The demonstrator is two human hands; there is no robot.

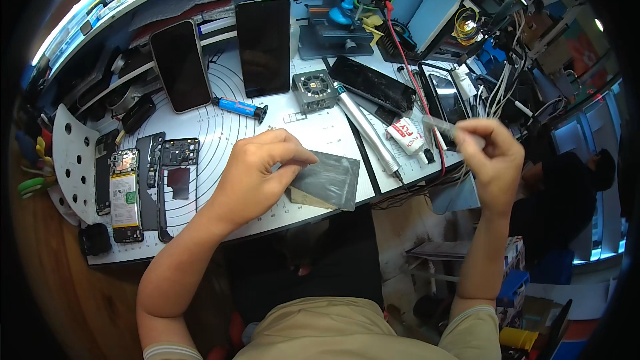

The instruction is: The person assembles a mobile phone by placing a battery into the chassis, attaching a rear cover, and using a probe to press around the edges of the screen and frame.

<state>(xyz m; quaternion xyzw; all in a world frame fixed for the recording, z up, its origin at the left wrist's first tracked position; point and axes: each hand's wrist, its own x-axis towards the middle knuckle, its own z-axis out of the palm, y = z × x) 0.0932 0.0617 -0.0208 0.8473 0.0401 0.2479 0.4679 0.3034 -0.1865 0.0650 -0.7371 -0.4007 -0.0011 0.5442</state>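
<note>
My left hand (257, 173) is over the front of the workbench, thumb and forefinger pinched together at the upper left corner of a dark grey flat sheet (333, 183) with whitish smears. What sits between those fingertips is hidden. Under the sheet's lower left side a tan piece (310, 199) shows. My right hand (492, 160) is raised off to the right, its fingers closed on a thin translucent strip (439, 125) pointing left. Behind that strip a white and red tube (408, 139) lies beside a long silver bar (369, 127).
Two dark phones (264, 47) stand at the back. An opened phone with its battery (125, 193) and other phone parts lie left. A small fan block (315, 91), a blue cylinder (239, 108) and a cracked black phone (372, 85) occupy the middle. Cables (507, 60) hang right; a person (567, 187) is beyond.
</note>
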